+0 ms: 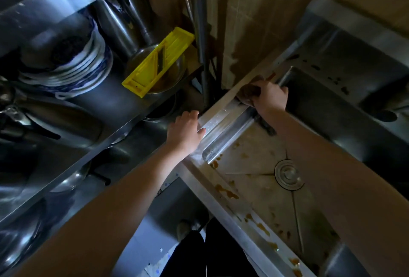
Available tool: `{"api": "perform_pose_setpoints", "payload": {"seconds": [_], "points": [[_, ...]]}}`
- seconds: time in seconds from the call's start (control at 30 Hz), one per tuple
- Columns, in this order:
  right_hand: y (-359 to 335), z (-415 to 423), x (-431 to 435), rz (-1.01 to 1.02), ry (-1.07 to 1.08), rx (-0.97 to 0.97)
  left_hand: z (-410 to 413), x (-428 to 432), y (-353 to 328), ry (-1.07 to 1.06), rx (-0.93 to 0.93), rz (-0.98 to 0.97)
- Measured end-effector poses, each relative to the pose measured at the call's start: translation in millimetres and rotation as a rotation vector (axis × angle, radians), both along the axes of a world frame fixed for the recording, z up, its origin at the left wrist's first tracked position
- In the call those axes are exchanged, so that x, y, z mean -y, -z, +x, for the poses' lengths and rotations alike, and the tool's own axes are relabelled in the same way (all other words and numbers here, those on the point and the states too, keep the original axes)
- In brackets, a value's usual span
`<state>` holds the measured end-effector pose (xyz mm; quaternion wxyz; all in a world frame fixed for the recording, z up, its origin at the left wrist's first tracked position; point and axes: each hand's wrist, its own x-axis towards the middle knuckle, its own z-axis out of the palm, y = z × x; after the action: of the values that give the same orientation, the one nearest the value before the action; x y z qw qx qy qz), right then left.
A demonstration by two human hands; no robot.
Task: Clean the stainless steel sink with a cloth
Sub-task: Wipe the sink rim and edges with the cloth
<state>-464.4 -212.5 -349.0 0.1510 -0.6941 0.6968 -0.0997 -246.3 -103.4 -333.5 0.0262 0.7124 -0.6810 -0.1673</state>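
The right hand (271, 97) is curled round a dark brown cloth (249, 91), fingers clamped over it and pressing it onto the far left corner of the sink's rim, where the rim meets the stained tiled wall (254, 24). Only a bunched part of the cloth shows past the knuckles. The left hand (184, 131) holds nothing: its fingers lie fairly straight and slightly spread, resting on the left rim of the sink (221, 119), nearer the person than the cloth and well apart from the right hand. The rim between the two hands looks bright and wet. Below the right forearm lies the near basin, its floor dull and blotched, with a round drain (288, 173) in the middle and creases running out from it. Brown stains (228, 193) dot the near rim and the basin's near wall — more of them trail toward the lower right corner. Beyond the right hand a second, darker basin (332, 108) sits farther back, with dark spots on the ledge behind it. To the left of the sink stands a steel shelf (124, 104); on it a yellow slicer (158, 60) lies tilted across a metal bowl (177, 73), and beside that sits a stack of blue-and-white plates (73, 70). Tall steel pots stand behind them, dim and hard to make out. At the bottom, dark trousers (199, 254) and one shoe (183, 229) show — the floor beneath is pale.
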Motion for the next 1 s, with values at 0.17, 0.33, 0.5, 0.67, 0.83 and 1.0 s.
{"api": "perform_pose_setpoints", "payload": {"seconds": [0.17,0.33,0.5,0.67,0.83,1.0], "points": [[-1.8,3.7,-19.8,0.062,-0.112,-0.054,-6.2,14.5,-2.6,0.027,0.007,0.035],[5.3,10.3,-46.3,0.049,-0.2,-0.104,-13.0,24.8,-0.4,0.061,-0.028,0.036],[12.8,16.3,-36.1,0.018,-0.082,-0.02,-20.9,39.2,8.1,0.104,-0.045,0.018],[13.2,2.8,2.5,-0.005,0.114,0.055,-24.6,65.3,13.9,0.148,-0.083,0.008],[4.2,-19.7,48.8,-0.025,0.286,0.123,-20.8,92.7,17.1,0.198,-0.118,0.069],[9.4,-17.8,38.8,-0.03,0.242,0.127,-28.1,119.9,14.4,0.28,-0.139,0.098]]}}
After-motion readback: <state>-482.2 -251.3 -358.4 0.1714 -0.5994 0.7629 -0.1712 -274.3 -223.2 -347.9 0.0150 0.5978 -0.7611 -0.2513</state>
